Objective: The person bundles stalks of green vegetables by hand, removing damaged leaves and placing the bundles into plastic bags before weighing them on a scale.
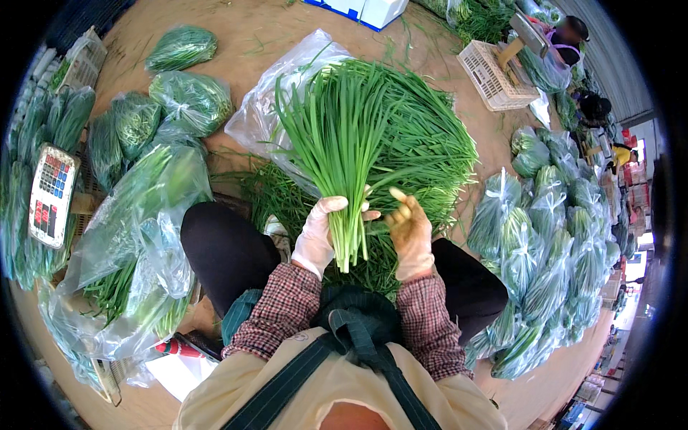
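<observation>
A bunch of long flat green garlic chives (342, 143) stands in front of me, leaves fanned out at the top and pale cut stems at the bottom. My left hand (315, 233), in a white glove, is wrapped round its lower stems. Just to the right, my right hand (409, 233) wears a yellow-stained glove. Its fingers are bent but apart, and I see nothing held in them. Beyond both hands lies a large heap of loose chives (430, 136), partly on a clear plastic sheet (258, 115). More loose leaves lie below the hands between my knees.
Tied clear bags of greens (530, 236) crowd the right side. On the left are more bagged greens (190, 100), a large open plastic bag (136, 236) and a scale display with keys (54, 195). A beige crate (494, 79) stands at the far right, near another person (566, 46).
</observation>
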Motion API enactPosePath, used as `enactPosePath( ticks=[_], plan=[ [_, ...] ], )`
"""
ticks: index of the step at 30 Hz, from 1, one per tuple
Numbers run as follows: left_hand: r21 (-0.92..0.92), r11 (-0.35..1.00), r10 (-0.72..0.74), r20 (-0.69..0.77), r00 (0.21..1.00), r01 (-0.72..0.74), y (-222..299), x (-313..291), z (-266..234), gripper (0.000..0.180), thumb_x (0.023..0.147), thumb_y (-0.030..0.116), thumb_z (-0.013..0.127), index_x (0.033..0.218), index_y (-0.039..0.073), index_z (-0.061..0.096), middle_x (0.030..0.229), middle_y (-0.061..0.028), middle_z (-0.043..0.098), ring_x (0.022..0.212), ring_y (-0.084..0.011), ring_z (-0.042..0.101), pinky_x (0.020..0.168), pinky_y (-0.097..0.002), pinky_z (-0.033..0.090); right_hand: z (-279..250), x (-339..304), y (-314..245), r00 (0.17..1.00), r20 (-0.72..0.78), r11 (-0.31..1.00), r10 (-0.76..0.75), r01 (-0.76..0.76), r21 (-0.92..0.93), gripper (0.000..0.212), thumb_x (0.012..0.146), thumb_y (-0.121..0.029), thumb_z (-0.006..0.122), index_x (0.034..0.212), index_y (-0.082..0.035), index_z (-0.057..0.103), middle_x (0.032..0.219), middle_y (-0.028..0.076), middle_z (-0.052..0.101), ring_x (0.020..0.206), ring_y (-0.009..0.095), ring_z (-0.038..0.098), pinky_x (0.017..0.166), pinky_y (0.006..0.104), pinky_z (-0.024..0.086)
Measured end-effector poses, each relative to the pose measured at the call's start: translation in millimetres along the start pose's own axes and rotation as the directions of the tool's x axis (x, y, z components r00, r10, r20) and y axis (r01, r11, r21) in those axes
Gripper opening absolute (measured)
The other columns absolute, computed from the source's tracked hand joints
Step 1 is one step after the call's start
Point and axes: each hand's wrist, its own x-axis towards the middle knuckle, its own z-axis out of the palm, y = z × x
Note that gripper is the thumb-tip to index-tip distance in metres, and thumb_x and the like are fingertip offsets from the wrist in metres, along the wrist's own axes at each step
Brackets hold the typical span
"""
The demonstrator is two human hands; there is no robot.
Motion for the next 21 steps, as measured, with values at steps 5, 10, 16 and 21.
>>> enactPosePath(
  ticks=[5,10,16,21],
  plan=[
    [0.143,0.99,-0.005,0.052,0.999,-0.003,22.3,3.6,26.9,0.058,0.07,0.012,0.069,0.123,-0.004,0.052,0.109,-0.0151,0.062,0.087,-0.0247,0.064,0.08,-0.042,0.057,-60.6,-33.8,-14.8,0.958,-0.149,-0.058,0.247,-0.138,-0.989,0.041,0.085,-0.043,0.059,0.098,-0.005,0.069,0.074,0.009,0.062,0.078,0.026,0.062,0.071,0.0338,0.05],
    [0.279,0.96,-0.031,0.083,0.996,0.007,24.4,2.1,13.2,0.062,0.07,0.012,0.072,0.126,-0.001,0.051,0.118,-0.0169,0.06,0.093,-0.0246,0.065,0.078,-0.0369,0.057,64.5,-50.0,-28.2,0.719,0.473,0.039,-0.51,0.568,-0.822,0.048,0.069,-0.008,0.08,0.112,-0.005,0.06,0.11,0.012,0.066,0.075,0.02,0.057,0.07,0.0321,0.051],
    [0.175,0.984,0.028,-0.062,0.998,-0.017,1.8,4.1,-14.2,0.062,0.073,0.016,0.067,0.129,-0.001,0.049,0.117,-0.0168,0.061,0.098,-0.0269,0.064,0.086,-0.0419,0.054,70.7,15.9,-5.0,0.545,0.721,-0.163,-0.429,0.738,-0.655,0.01,0.074,-0.009,0.072,0.082,-0.012,0.066,0.087,0.006,0.065,0.084,0.021,0.059,0.074,0.0362,0.045],
    [-0.023,0.993,-0.113,0.067,0.991,0.115,14.1,-9.8,17.5,0.066,0.081,0.036,0.059,0.133,-0.002,0.044,0.127,-0.02,0.055,0.113,-0.0315,0.057,0.097,-0.0437,0.048,96.9,-38.7,-79.1,0.833,0.275,0.841,-0.48,0.526,-0.129,0.003,0.085,-0.009,0.064,0.083,-0.007,0.063,0.089,0.005,0.066,0.084,0.017,0.062,0.08,0.0329,0.051]
  ],
)
